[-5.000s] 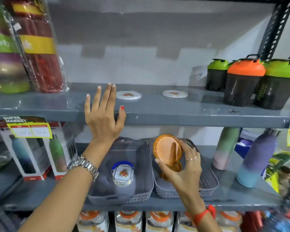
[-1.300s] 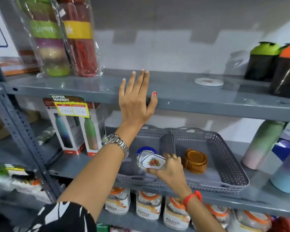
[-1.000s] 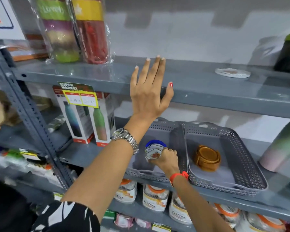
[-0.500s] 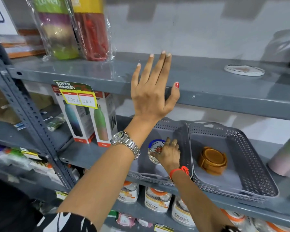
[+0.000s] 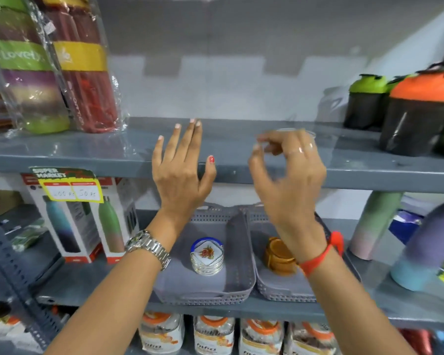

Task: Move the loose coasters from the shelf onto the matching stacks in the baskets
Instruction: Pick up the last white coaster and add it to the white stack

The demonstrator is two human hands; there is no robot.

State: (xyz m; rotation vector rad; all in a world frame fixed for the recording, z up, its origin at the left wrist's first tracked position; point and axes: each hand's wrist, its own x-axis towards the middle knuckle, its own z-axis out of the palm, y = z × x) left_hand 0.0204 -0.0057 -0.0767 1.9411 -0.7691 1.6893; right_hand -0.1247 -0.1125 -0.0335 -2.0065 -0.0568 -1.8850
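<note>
My left hand [image 5: 182, 172] lies flat and open against the front edge of the upper shelf [image 5: 369, 175]. My right hand [image 5: 290, 175] is raised in front of that shelf, blurred, with its fingers curled and apart and nothing in them. Just behind its fingertips the rim of a loose white coaster [image 5: 309, 133] shows on the shelf; the rest is hidden. On the lower shelf, the left grey basket [image 5: 205, 298] holds a stack of white floral coasters [image 5: 207, 254]. The right grey basket [image 5: 280, 294] holds a stack of orange coasters [image 5: 277, 257].
Wrapped bottles [image 5: 62, 65] stand at the upper shelf's left, and black shakers with green and orange lids [image 5: 418, 111] at its right. Boxed bottles [image 5: 87, 221] flank the baskets on the left, pastel bottles [image 5: 374, 221] on the right. Jars [image 5: 213, 334] fill the shelf below.
My right hand has left the white floral stack in the left basket and risen to the upper shelf by the loose white coaster. My left hand has stayed on the shelf edge.
</note>
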